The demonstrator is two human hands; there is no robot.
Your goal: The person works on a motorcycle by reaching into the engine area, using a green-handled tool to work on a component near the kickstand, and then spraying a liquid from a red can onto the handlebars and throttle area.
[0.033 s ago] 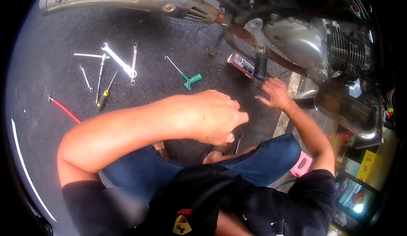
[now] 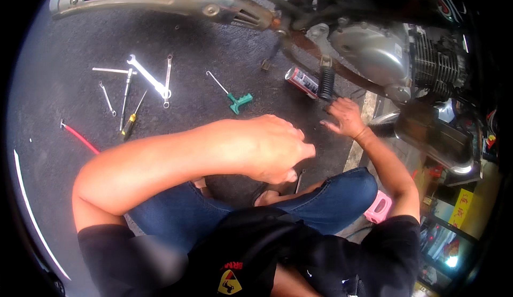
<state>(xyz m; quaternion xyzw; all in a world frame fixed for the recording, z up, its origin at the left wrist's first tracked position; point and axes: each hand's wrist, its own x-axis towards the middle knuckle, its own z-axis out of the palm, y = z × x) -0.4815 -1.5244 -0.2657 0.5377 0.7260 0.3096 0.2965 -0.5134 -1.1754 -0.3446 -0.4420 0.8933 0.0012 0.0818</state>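
Note:
My left hand (image 2: 278, 150) is held over the asphalt, palm down with fingers curled; whatever is under them is hidden. My right hand (image 2: 344, 118) has thumb and fingers apart, just below the motorcycle's black footpeg (image 2: 327, 83). A spray can (image 2: 299, 80) lies beside that peg. Leftward on the ground lie a green-handled hook tool (image 2: 239, 102), a large spanner (image 2: 147, 75), slimmer spanners (image 2: 169, 80), a T-bar wrench (image 2: 127, 94), a yellow-black screwdriver (image 2: 130, 123) and a red-handled tool (image 2: 80, 137). A thin metal piece (image 2: 300, 182) shows below my left hand.
The motorcycle's silver engine case (image 2: 374, 51), muffler (image 2: 117, 0) and dark lower housing (image 2: 427, 137) span the top and right. A pink plastic container (image 2: 378, 206) is beside my right knee, with a yellow sign (image 2: 460, 206) and clutter beyond. My jeans-clad legs are folded beneath me.
My left hand has shifted very slightly to the right. My right hand stays beside the footpeg.

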